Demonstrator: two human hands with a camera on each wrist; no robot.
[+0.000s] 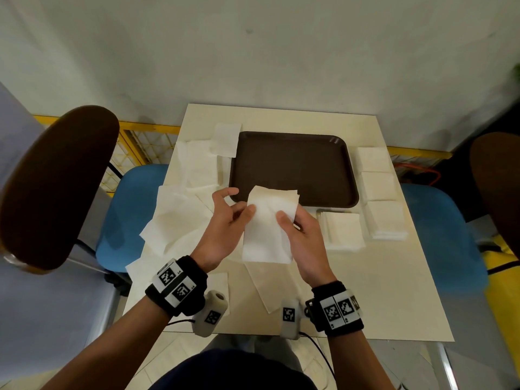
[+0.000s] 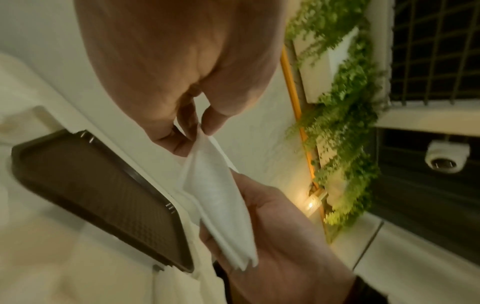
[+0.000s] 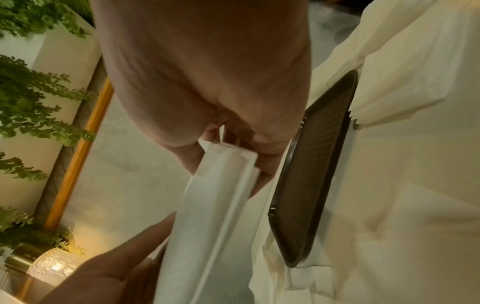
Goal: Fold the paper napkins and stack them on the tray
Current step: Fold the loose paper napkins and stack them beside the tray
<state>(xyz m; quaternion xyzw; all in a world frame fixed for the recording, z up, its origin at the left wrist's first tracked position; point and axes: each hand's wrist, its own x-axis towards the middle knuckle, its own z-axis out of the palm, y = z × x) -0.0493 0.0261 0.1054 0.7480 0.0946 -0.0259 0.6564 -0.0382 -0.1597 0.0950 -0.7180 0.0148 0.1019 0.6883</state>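
A white paper napkin (image 1: 268,226), folded lengthwise, hangs in the air just in front of the dark brown tray (image 1: 292,167). My left hand (image 1: 230,218) pinches its left edge between thumb and fingers. My right hand (image 1: 292,223) grips its right edge, thumb on top. In the left wrist view the napkin (image 2: 221,197) shows its layered edges below my fingertips (image 2: 210,123). In the right wrist view the napkin (image 3: 215,197) runs down from my right hand, with the tray (image 3: 317,168) beside it. The tray holds nothing.
Unfolded napkins (image 1: 180,218) lie spread over the table's left side. Folded stacks (image 1: 380,187) sit right of the tray, another stack (image 1: 342,232) in front of it. One loose napkin (image 1: 270,285) lies on the table under my hands. Chairs (image 1: 56,187) flank the table.
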